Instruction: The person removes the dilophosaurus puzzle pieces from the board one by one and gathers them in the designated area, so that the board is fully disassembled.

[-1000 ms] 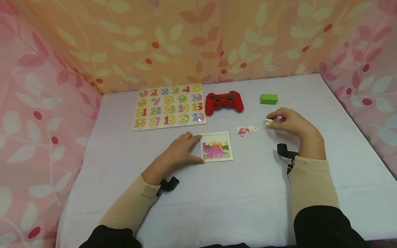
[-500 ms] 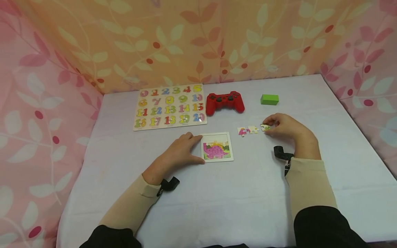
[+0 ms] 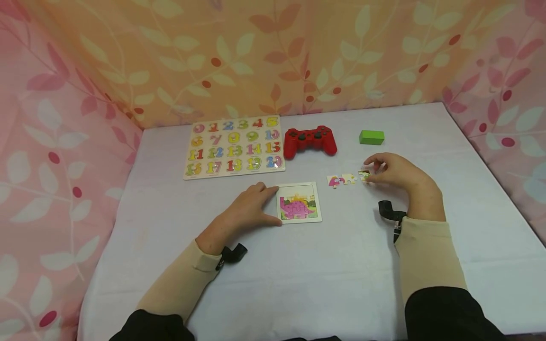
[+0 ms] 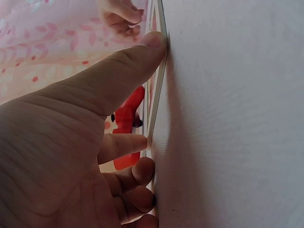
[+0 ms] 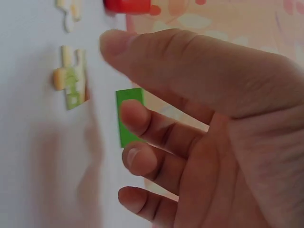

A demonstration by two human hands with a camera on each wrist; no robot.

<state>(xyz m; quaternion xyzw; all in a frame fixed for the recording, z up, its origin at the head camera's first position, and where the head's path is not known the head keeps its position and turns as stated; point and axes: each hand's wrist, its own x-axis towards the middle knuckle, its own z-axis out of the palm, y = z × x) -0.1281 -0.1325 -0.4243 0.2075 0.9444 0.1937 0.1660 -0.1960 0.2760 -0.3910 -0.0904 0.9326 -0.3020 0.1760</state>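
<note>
My left hand holds a white-framed jigsaw puzzle tray at its left side, thumb at the near corner and index finger at the far one. A pink dinosaur picture fills its lower part; a pale strip shows along the top. In the left wrist view, thumb and index fingertip meet the edge of the tray. To the right, a green-and-cream jigsaw piece lies on the table. Just beside it hovers my right hand, fingers loosely bent and thumb apart. Two more pieces, one pink and one cream, lie left of it.
Behind the tray lie a wooden number board and a red game controller. A green block stands beyond my right hand. Floral curtains border the white-covered table at the back and sides.
My right hand carried the green-and-cream piece left and toward me, set it beside the other two, and let go, drawing back slightly. My left hand stays on the tray.
</note>
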